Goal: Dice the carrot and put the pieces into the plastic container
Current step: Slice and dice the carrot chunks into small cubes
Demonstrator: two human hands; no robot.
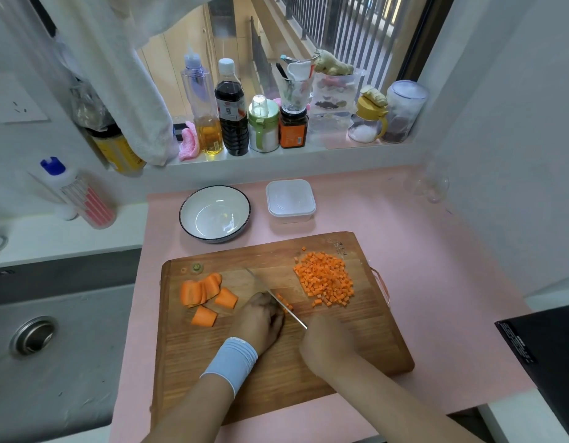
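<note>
Dicing at board (372, 330) centre: keep the fingers of your left hand (260, 318) curled on the carrot strips (288, 305), your right hand (328, 343) wrapped tight round the knife (297, 319), cubes (324, 278) heaped at 2 o'clock, container (290, 201) at 12.

I am reading no text here: the label on the dark-brown sauce bottle (231, 111), the orange jar label (292, 133), the white print on the black box (518, 346) and the wooden chopping board's stamp (340, 248) are blurring out.
</note>
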